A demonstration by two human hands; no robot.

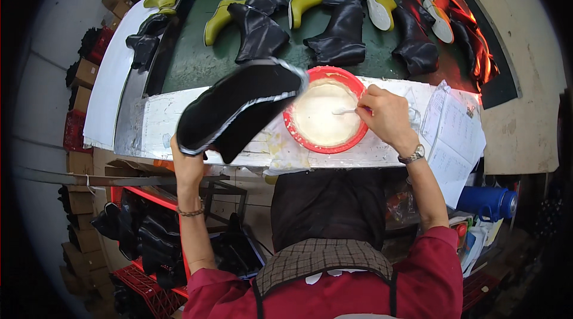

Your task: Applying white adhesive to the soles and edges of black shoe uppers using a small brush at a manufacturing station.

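My left hand (188,164) is closed on a black boot upper (230,104), lifted over the left part of the white worktop. Its underside faces up, with a whitish band along the edge; the far end is blurred. Just right of it stands a red bowl (327,149) of creamy white liquid (316,110), which looks like glue. Over the bowl's right rim, my right hand (385,113) pinches a small brush (344,111). The brush's white tip is at the liquid; most of its handle is hidden by my fingers.
Beyond the white worktop (167,122) runs a green conveyor belt (185,62) with black boot uppers (343,26) and yellow-green shoe lasts (304,2). Written papers (450,128) lie at the right. A blue flask (486,201) is below them, and a red crate (149,289) stands low left.
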